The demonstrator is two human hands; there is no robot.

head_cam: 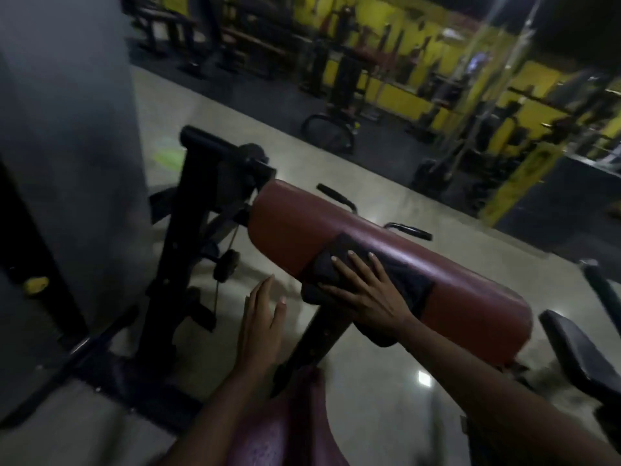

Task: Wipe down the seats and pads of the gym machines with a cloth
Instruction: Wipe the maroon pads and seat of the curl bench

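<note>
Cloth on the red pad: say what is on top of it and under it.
The right hand lies flat on the cloth, fingers spread. Under it is the red pad; the pad surface beneath the cloth is covered.

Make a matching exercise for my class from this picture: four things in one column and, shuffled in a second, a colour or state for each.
Column one:
1. cloth
2. left hand
3. right hand
4. pad

Column two:
A. red-brown, long and rounded
B. fingers straight, pressing on the cloth
C. dark, spread over the pad
D. open beside the pad, holding nothing

Pairs: 1-C, 2-D, 3-B, 4-A
</note>
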